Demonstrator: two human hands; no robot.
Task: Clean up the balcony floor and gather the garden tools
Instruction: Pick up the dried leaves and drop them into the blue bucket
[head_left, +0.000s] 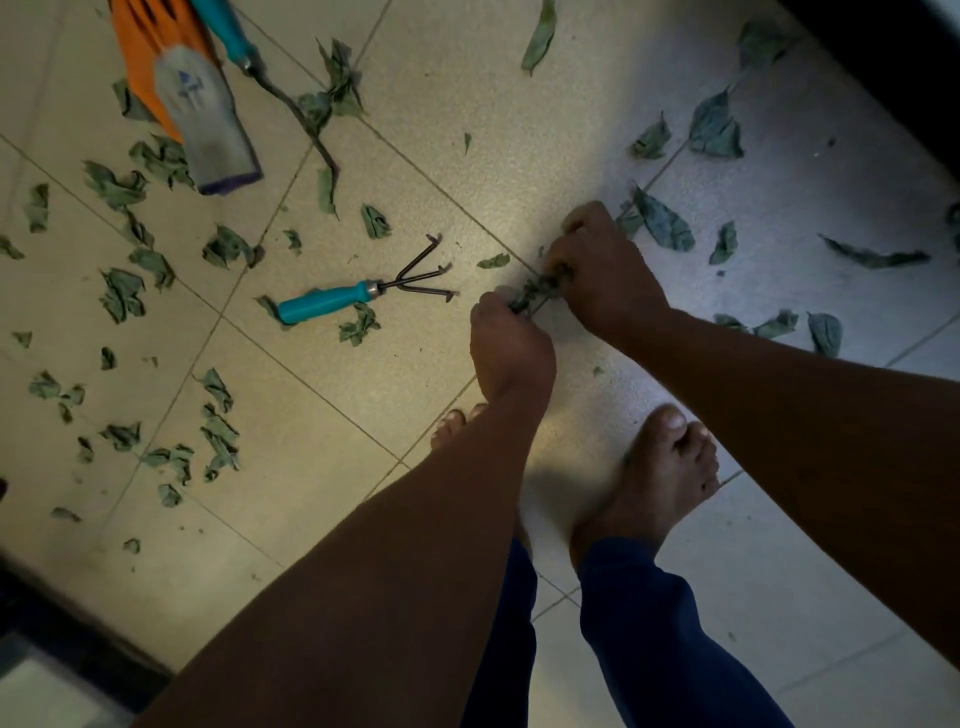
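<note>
Dry green leaves (122, 293) lie scattered over the tiled balcony floor (291, 426). My left hand (511, 345) and my right hand (605, 273) meet low over the floor, both gripping a small bunch of leaves (543, 288) between them. A hand rake (358, 293) with a teal handle and three dark prongs lies on the tile just left of my hands. A second teal-handled tool (234, 36) lies at the top left beside an orange and grey garden glove (192, 98).
A thin bare twig (306, 124) runs down from the second tool. More leaves (717, 127) lie on the paler tiles to the right. My bare feet (660, 478) stand just below my hands. A dark edge (893, 62) borders the top right, another the bottom left.
</note>
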